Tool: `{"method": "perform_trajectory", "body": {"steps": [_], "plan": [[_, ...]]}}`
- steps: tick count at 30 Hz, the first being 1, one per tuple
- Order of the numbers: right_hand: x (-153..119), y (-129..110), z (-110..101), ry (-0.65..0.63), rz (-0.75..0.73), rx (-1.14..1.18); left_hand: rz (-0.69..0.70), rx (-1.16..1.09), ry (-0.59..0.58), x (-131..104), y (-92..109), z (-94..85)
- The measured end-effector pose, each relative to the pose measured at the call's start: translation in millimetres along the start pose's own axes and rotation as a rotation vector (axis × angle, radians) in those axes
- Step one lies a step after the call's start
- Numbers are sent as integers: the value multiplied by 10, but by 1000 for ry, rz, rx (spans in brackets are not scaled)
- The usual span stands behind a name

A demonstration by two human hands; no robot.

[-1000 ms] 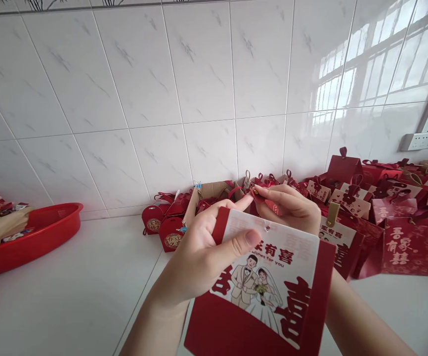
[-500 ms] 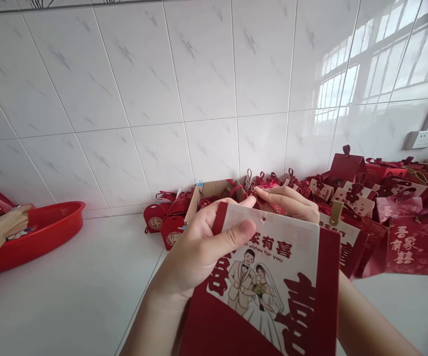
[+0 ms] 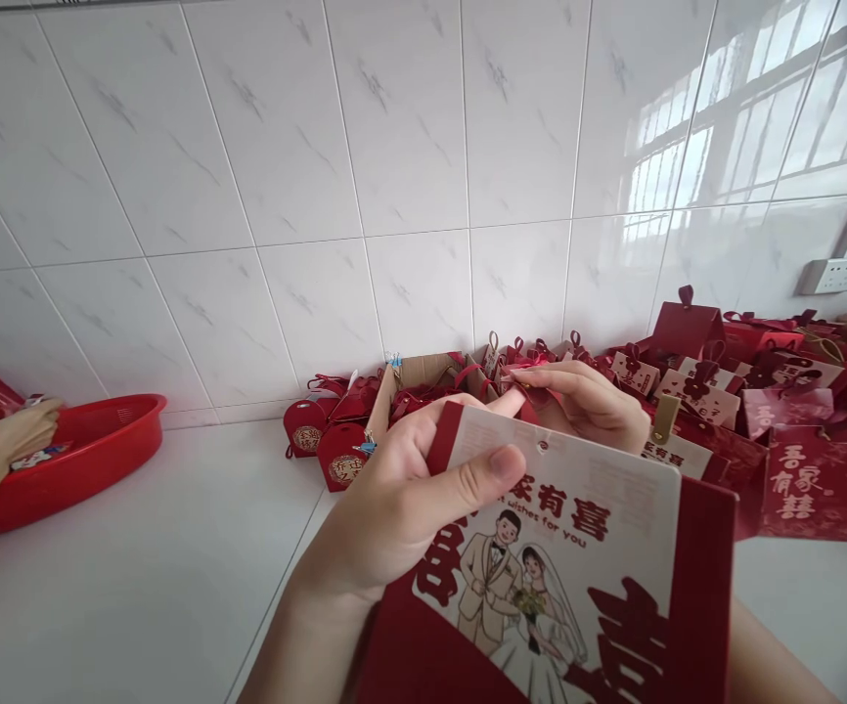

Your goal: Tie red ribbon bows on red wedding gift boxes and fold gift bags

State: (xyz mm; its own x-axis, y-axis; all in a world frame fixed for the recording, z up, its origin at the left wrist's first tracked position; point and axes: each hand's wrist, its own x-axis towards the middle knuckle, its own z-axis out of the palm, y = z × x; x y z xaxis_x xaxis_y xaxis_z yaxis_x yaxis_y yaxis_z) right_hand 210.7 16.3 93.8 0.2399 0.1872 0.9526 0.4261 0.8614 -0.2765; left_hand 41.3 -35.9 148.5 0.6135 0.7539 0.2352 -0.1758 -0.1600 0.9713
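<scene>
wedding gift box (image 3: 548, 577): front-right of cardboard box (image 3: 425, 371) | left hand (image 3: 413, 499): gripping wedding gift box | right hand (image 3: 596, 406): fingers pinched on red ribbon (image 3: 527, 410) | red plastic basket (image 3: 134, 440): left of cardboard box

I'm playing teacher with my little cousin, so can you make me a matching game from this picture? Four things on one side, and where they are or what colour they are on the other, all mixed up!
Things
1. Socket strip
2. Package with a couple's picture
3. Cardboard box
4. Basin

Places and colours
A. held in the left grip
B. red, at the far left
C. white, on the tiled wall at the right
D. brown, with a blue clip on its edge

Right pairs: 1-C, 2-A, 3-D, 4-B
</scene>
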Motion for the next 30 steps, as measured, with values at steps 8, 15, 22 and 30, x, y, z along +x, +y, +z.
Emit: {"method": "perform_trajectory", "body": {"steps": [8, 15, 22, 30], "plan": [[-13, 24, 50, -85, 120, -35, 13, 14, 89, 42, -17, 22], [72, 24, 7, -10, 546, 236, 18, -21, 132, 29, -49, 5], [186, -91, -87, -89, 842, 607, 52, 37, 128, 59, -64, -12], [201, -206, -114, -203, 858, 733, 135, 146, 151, 67, -55, -52]]}}
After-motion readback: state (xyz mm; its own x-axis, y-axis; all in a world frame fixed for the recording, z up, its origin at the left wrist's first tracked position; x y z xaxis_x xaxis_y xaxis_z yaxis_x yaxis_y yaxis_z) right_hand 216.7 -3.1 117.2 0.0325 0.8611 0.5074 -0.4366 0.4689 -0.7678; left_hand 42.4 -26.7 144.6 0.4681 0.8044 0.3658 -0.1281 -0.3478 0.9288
